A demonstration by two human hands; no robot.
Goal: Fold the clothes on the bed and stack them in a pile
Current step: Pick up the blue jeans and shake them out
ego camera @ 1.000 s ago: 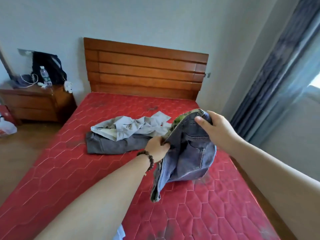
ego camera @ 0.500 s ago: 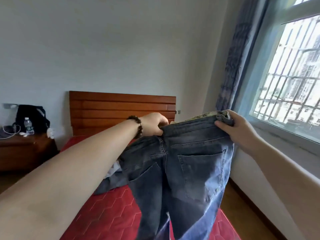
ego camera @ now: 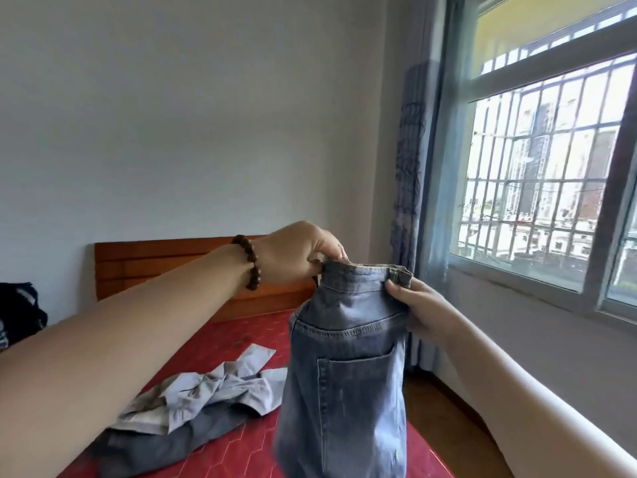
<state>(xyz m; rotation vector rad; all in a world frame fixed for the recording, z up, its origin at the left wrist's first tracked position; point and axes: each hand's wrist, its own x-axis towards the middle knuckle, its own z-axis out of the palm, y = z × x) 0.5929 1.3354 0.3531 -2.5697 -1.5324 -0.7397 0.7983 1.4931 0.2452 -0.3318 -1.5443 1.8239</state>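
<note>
A pair of blue jeans [ego camera: 344,384] hangs in the air over the bed, back pocket facing me, legs folded together lengthwise. My left hand [ego camera: 300,253], with a bead bracelet on the wrist, pinches the waistband at its left end. My right hand [ego camera: 418,308] grips the waistband's right end by a belt loop. On the red mattress [ego camera: 241,453] lie a crumpled light grey garment [ego camera: 213,395] and, under it, a dark grey garment [ego camera: 162,446].
A wooden headboard [ego camera: 155,260] stands against the far wall. A barred window [ego camera: 551,188] and a curtain [ego camera: 410,188] are on the right. Wooden floor [ego camera: 448,426] runs between bed and window wall. A dark bag [ego camera: 17,312] sits at the far left.
The jeans were lifted from the mattress and spread by the waistband; now my hands have come closer together, doubling the jeans so one leg lies over the other.
</note>
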